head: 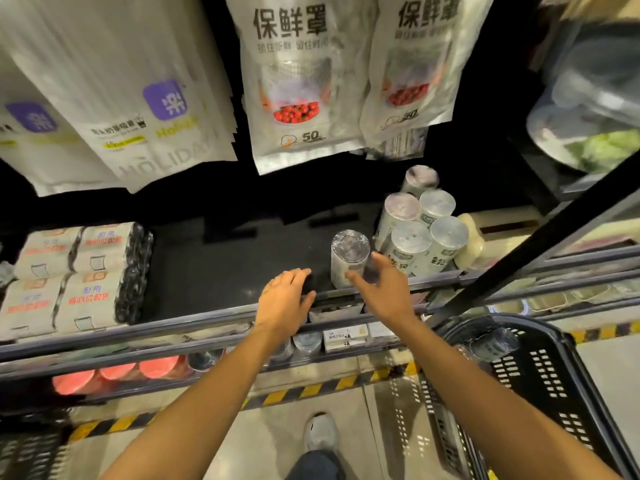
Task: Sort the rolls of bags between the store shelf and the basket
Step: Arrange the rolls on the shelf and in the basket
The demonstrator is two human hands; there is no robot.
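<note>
My right hand (384, 292) fingers apart, beside upright roll (348, 258) on shelf (225, 265); left hand (285, 301) fingers relaxed, together, at shelf edge.

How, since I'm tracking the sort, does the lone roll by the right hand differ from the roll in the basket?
The lone roll stands upright on the shelf; the basket roll lies on its side in the basket. The lone roll has the open right hand close beside it; the basket roll has no hand near it. Both are cylinders in clear, shiny wrap.
</note>
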